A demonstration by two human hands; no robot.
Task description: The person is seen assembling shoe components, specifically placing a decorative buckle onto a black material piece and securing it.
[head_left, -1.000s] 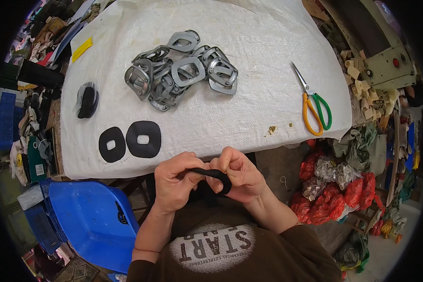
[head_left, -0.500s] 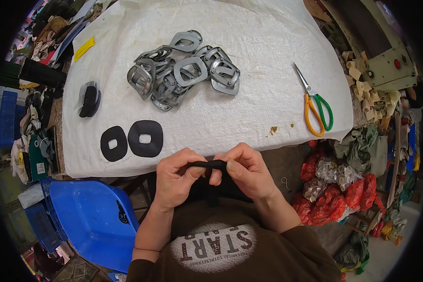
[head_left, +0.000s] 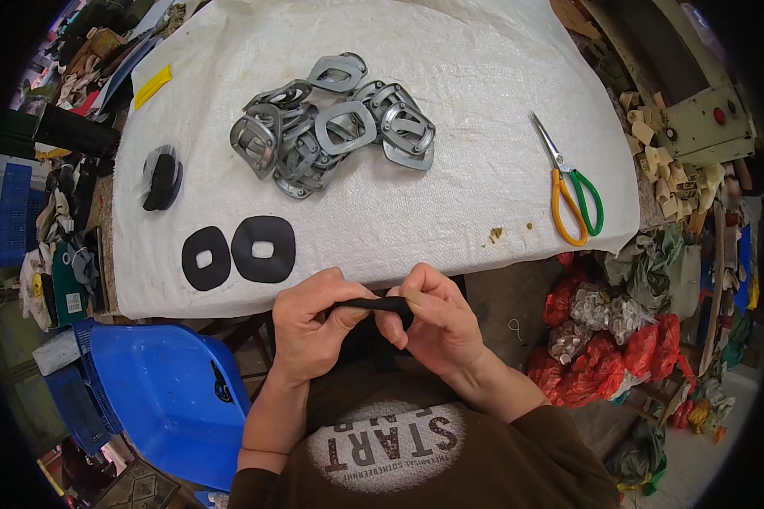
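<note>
Just off the table's front edge, my left hand point(head_left: 311, 324) and my right hand point(head_left: 443, 327) pinch a black fabric-like piece point(head_left: 363, 303) between thumbs and fingers. It is seen nearly edge-on, so its full shape is hidden. Left of my hands lie two flat black rounded patches with rectangular holes, a smaller one point(head_left: 197, 274) and a larger one point(head_left: 272, 270). Farther back is a heap of grey metal buckles point(head_left: 324, 161), rounded frames with a crossbar. Neither hand touches the patches or the buckles.
A white woven sheet point(head_left: 475, 93) covers the table. Scissors point(head_left: 569, 191) with orange and green handles lie right; a black bundle in clear wrap point(head_left: 163, 181) and a yellow strip point(head_left: 153, 86) lie left. A blue tub point(head_left: 157, 373) stands lower left, red bags point(head_left: 598, 369) lower right.
My right hand has turned and shifted, its fingers now bending the right end of the black piece downward. My left hand keeps its pinch and has moved slightly left.
</note>
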